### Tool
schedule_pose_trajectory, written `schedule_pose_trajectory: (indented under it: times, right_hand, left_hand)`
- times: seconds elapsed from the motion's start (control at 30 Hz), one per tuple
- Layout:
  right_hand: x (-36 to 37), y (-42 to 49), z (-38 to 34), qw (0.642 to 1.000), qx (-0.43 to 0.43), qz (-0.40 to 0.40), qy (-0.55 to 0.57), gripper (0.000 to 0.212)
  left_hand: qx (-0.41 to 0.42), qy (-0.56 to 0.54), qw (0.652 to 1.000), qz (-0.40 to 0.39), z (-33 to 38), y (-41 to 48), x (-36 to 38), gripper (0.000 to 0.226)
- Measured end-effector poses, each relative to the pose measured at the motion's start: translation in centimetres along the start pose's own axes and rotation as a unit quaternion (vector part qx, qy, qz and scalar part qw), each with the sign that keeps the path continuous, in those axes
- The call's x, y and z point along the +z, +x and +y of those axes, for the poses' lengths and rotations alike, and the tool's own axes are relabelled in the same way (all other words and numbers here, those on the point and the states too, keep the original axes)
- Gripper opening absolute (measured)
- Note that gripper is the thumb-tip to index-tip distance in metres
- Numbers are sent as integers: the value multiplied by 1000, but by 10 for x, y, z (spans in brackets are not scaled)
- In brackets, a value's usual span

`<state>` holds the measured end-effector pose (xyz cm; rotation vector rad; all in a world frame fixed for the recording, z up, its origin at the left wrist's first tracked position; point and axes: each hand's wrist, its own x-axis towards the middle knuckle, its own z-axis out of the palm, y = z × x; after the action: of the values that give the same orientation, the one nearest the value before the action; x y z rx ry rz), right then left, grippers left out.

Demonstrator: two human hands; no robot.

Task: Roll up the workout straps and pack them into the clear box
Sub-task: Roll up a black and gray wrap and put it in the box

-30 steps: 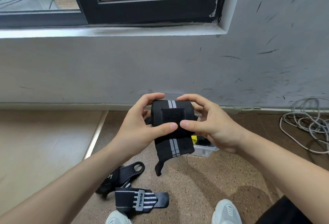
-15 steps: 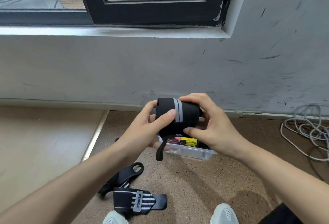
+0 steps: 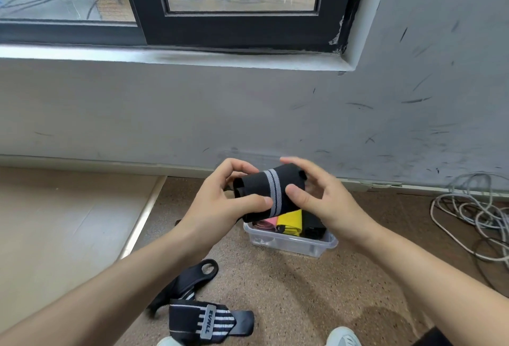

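Left grip (image 3: pixel 220 204) and right grip (image 3: pixel 326 204) clasp a rolled strap (image 3: pixel 265 193) above the clear box (image 3: pixel 292 242).
Fingers of both grips curl over the black, grey-striped roll, thumbs pressed on its near side, holding it in the air. The box sits on the brown floor (image 3: pixel 303 304) with pink, yellow and black items inside. A striped strap (image 3: pixel 209 321) and a looped strap (image 3: pixel 190 279) lie loose nearer the person.

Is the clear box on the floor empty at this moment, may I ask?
No, the clear box holds a pink item, a yellow item and a black item.
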<state>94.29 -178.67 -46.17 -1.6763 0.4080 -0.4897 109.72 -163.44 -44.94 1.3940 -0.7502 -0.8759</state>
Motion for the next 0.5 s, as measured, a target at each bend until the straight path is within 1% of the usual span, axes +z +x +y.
schedule_pose_trajectory:
  times: [0.07, 0.13, 0.2, 0.27, 0.33, 0.43, 0.5]
  right_hand:
    - [-2, 0, -1, 998, 23, -36, 52, 51]
    - [-4, 1, -3, 995, 32, -63, 73, 49]
    - [-9, 3, -5, 995, 33, -63, 75, 50]
    - [-15, 4, -9, 996, 31, -61, 58, 54]
    - [-20, 5, -12, 997, 27, -75, 23, 58]
    - [-26, 8, -17, 995, 24, -95, -11, 64]
    - [-29, 9, -19, 993, 25, -111, -11, 71]
  left_hand:
    - [10, 8, 1000, -11, 1, -1, 1, 43]
    - [13, 20, 999, -21, 2, -2, 2, 46]
    - [15, 29, 999, -29, 3, -1, 1, 47]
    - [0, 40, 998, -41, 5, 3, 1, 46]
    - [-27, 57, 996, -63, 9, 8, -1, 51]
    - [-62, 76, 987, -131, 16, 13, -2, 65]
    - [-78, 77, 980, -164, 19, 15, -4, 66]
